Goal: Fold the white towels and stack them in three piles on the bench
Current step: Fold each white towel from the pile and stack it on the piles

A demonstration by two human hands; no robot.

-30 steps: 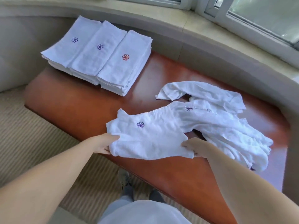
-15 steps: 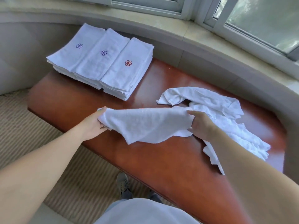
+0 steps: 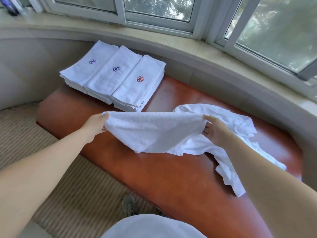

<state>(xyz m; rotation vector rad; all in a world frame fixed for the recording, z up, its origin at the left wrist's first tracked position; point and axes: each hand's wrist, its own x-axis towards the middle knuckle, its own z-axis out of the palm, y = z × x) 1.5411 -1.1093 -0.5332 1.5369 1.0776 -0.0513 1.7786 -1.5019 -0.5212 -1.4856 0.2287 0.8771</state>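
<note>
A white towel (image 3: 154,133) is held up over the worktop (image 3: 171,177), stretched btwn both hands. Its left top corner is pinched by the left hand (image 3: 96,125), its right top corner by the right hand (image 3: 214,131), fingers curled round the edge. It is kept taut so the lower part hangs loose and can be doubled over evenly; the lower hem just touches the wood. Three folded piles (image 3: 116,78) are set side by side at the far left end, logos up, prob. to keep stacks tidy and apart from unfolded stuff. A loose heap of towels (image 3: 236,127) is left at right, near the right hand, within easy reach for the next pick.
</note>
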